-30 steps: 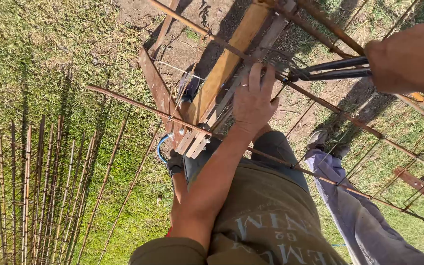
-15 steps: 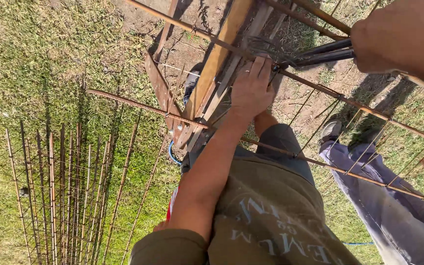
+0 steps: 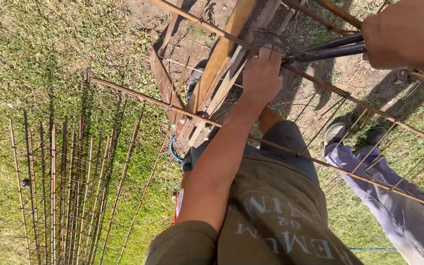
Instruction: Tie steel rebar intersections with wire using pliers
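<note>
Grass (image 3: 35,54) beyond half-cropped right hand (image 3: 408,32)

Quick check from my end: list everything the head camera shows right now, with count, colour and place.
rebar cage: one, rusty brown long bars with thin stirrups, slanting from top centre to right edge
tie wire: small dark tangle, on the top bar by the left hand
pliers: one pair, dark handles, top right, nose at the wire
wooden trestle: one, tan planks, centre top
finished rebar cages: a stack, rusty, on grass at lower left
blue hose: one loop, under the trestle
another person's legs: grey trousers, grey shoe, right
left hand: on the top bar at the wire
right hand: top right, gripping the pliers
</note>
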